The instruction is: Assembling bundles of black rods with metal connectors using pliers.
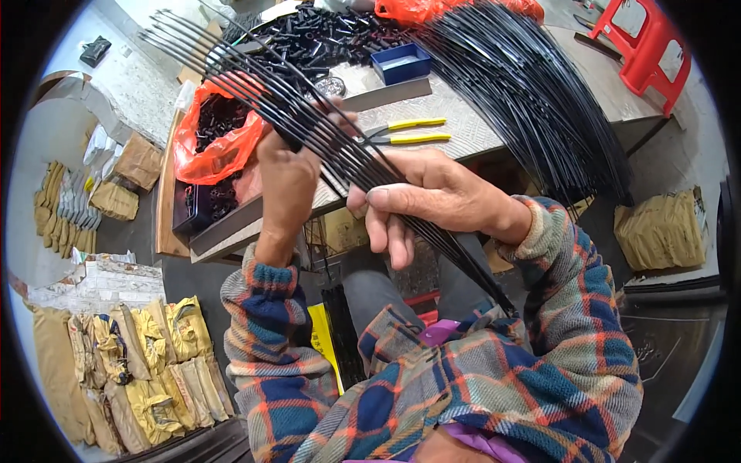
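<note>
A slanting bundle of long, thin black rods crosses in front of me, from the upper left down to my lap. My right hand is closed on the bundle near its middle, thumb pressed across the rods and fingers curled beneath. Farther up, my left hand wraps the rods from below; its fingers are partly hidden behind them and a little blurred. One rod lies at a different angle over the others. Past my hands, yellow-handled pliers rest on the table.
Many black rods hang over the table's right side. Small black pieces are heaped at the back, near a blue box. A red plastic bag sits left. Beyond stands a red stool. Wrapped packages lie lower left.
</note>
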### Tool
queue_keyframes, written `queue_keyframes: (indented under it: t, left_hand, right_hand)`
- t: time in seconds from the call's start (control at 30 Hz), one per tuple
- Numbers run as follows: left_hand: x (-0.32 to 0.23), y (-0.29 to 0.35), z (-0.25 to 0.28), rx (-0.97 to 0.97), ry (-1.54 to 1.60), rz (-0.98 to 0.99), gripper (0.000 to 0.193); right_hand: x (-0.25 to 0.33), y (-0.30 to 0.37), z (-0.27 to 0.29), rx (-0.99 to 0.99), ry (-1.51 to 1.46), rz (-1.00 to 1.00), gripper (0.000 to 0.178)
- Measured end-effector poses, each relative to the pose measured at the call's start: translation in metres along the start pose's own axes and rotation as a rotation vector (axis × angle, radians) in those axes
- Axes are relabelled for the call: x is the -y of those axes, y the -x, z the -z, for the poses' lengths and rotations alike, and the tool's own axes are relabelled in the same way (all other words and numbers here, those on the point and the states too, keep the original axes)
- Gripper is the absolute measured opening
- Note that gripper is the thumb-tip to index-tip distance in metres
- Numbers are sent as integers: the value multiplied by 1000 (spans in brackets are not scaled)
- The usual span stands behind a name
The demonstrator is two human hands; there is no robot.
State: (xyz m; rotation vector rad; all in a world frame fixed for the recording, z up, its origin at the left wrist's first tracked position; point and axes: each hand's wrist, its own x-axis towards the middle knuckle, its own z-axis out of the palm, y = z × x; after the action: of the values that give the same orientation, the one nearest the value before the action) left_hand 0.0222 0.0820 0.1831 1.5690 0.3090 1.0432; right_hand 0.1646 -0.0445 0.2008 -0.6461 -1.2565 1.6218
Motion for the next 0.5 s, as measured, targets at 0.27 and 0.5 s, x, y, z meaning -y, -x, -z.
queue_keyframes:
  t: [0.27, 0.5]
  left_hand:
    - [58, 9, -7, 210, -28, 263, 24]
    - [58, -16, -32, 110, 228, 269, 18]
  right_hand:
    - [15, 0, 30, -146, 40, 94, 26]
    - [13, 9, 40, -117, -73, -14, 22]
